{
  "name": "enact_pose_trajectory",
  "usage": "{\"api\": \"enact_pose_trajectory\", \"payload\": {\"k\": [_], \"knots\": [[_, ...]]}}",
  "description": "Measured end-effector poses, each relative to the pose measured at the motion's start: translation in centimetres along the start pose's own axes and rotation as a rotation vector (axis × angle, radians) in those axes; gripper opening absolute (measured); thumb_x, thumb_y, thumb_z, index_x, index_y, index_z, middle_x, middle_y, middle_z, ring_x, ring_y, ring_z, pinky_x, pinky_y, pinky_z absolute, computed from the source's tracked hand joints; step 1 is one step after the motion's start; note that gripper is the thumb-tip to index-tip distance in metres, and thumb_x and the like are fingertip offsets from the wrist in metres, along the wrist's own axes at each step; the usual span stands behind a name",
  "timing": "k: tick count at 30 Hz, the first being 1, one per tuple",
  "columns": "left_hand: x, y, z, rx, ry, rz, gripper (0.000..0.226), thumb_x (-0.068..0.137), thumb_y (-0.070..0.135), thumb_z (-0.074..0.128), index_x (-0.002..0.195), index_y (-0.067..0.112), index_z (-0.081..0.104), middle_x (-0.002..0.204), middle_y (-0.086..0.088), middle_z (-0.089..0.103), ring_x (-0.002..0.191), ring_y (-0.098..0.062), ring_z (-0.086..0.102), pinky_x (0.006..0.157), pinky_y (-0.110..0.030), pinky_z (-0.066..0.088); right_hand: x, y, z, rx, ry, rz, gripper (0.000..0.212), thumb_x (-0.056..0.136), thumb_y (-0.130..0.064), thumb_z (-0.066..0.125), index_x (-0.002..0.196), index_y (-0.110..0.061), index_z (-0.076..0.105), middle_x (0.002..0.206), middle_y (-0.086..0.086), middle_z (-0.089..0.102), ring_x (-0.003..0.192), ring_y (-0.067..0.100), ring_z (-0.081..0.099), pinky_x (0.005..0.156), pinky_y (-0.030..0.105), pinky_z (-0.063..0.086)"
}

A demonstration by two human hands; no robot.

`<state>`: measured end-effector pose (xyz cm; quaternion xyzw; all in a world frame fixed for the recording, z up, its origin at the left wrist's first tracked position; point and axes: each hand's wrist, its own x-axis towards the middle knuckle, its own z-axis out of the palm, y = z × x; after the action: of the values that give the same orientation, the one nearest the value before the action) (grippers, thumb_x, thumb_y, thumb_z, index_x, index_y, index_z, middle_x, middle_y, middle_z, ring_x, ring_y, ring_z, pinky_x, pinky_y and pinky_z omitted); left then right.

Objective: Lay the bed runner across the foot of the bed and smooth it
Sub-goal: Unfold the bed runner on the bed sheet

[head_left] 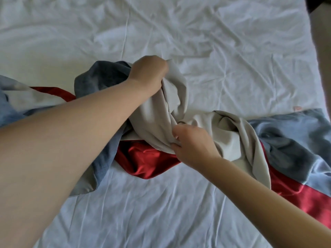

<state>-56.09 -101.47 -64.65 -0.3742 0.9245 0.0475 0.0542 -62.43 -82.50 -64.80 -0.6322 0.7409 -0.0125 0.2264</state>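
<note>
At the far left the bed runner [286,140] comes in flat across the white sheet [215,51] — blue-grey cloth with a red satin band showing beside the forearm. Moving right, it bunches into a twisted heap in the middle of the bed, its pale grey lining turned outward. The left hand [148,74] is at the top of that heap, fingers curled into a fist around a fold of the grey lining, with blue cloth just behind the wrist. Lower and to the right, the right hand [191,145] pinches another fold of the same lining between thumb and fingers (a crumple of red satin lies just beside it). Past the hands the runner lies flatter again — blue with its red band, reaching the right edge of the bed.
</note>
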Motion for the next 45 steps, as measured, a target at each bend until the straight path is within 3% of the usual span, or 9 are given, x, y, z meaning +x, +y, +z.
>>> {"api": "enact_pose_trajectory", "payload": {"k": [10,13,16,19,25,28,36,39,45], "knots": [[-3.3,-0.3,2.7,0.058,0.004,0.262,0.003,0.087,0.015,0.050,0.087,0.012,0.049,0.080,-0.006,0.053,0.063,-0.024,0.046,0.047,-0.030,0.027,1.0,5.1,-2.0,0.162,0.249,0.141,0.040,0.086,-0.052,0.043,0.108,-0.026,0.065,0.108,0.000,0.063,0.100,0.020,0.056,0.076,0.037,0.048],[-3.0,-1.2,2.0,0.159,-0.021,0.262,0.014,0.093,0.016,0.050,0.103,0.013,0.060,0.084,-0.006,0.050,0.076,-0.029,0.055,0.054,-0.033,0.034,2.5,8.7,-1.9,-0.142,-0.015,0.265,0.066,0.083,-0.036,0.064,0.141,-0.025,0.035,0.133,0.003,0.050,0.123,0.024,0.044,0.097,0.041,0.040],[-1.9,-2.2,0.3,0.194,0.002,0.119,0.021,0.091,0.004,0.047,0.104,0.008,0.064,0.093,-0.014,0.053,0.082,-0.035,0.056,0.059,-0.036,0.038,3.1,9.7,-1.5,-0.321,-0.233,0.308,0.046,0.081,-0.019,0.064,0.124,-0.028,0.052,0.104,0.004,0.056,0.103,0.024,0.049,0.088,0.036,0.038],[-1.0,-4.0,-1.3,0.217,0.027,-0.030,0.022,0.086,-0.002,0.049,0.102,-0.001,0.066,0.098,-0.023,0.057,0.087,-0.043,0.059,0.068,-0.044,0.047,3.5,10.4,-1.7,-0.267,-0.066,0.339,0.014,0.086,-0.013,0.051,0.091,-0.016,0.063,0.089,0.006,0.057,0.090,0.028,0.054,0.073,0.033,0.039],[-1.0,-8.3,-4.0,0.194,0.103,-0.313,0.009,0.075,-0.005,0.055,0.078,-0.005,0.064,0.074,-0.024,0.053,0.077,-0.045,0.059,0.066,-0.043,0.045,4.5,13.8,-6.5,-0.077,0.551,0.438,0.027,0.077,-0.006,0.056,0.101,-0.014,0.067,0.104,0.015,0.060,0.098,0.038,0.055,0.067,0.034,0.040],[-1.2,-7.0,-3.4,0.208,-0.021,-0.358,0.005,0.080,0.007,0.059,0.076,0.004,0.060,0.068,-0.014,0.047,0.080,-0.037,0.060,0.068,-0.038,0.043,4.2,13.1,-7.0,-0.031,0.565,0.374,0.024,0.076,-0.008,0.053,0.094,-0.013,0.068,0.098,0.016,0.063,0.093,0.038,0.056,0.067,0.034,0.039],[-0.9,0.2,0.3,-0.084,0.174,0.266,0.033,0.085,0.002,0.048,0.114,0.007,0.062,0.114,-0.019,0.056,0.102,-0.039,0.052,0.080,-0.048,0.049,-4.0,3.7,4.5,-0.065,-0.129,-0.147,0.017,0.069,-0.006,0.065,0.083,-0.011,0.071,0.082,0.010,0.067,0.081,0.030,0.063,0.074,0.033,0.047],[-1.1,4.1,1.9,-0.020,0.070,0.536,0.038,0.082,0.004,0.049,0.117,0.017,0.059,0.120,-0.010,0.056,0.108,-0.034,0.054,0.081,-0.047,0.050,-6.6,2.5,7.3,-0.032,-0.122,-0.229,0.015,0.051,-0.005,0.074,0.061,-0.014,0.067,0.061,0.003,0.061,0.062,0.025,0.061,0.065,0.028,0.053],[-2.0,7.5,4.3,0.067,-0.317,0.640,0.080,0.078,0.006,0.051,0.144,0.043,0.024,0.153,0.011,0.029,0.126,-0.019,0.048,0.086,-0.036,0.043,-5.9,4.4,5.9,0.080,0.092,-0.084,0.013,0.077,-0.030,0.062,0.074,-0.020,0.068,0.075,-0.003,0.062,0.078,0.022,0.058,0.081,0.035,0.045]]}}
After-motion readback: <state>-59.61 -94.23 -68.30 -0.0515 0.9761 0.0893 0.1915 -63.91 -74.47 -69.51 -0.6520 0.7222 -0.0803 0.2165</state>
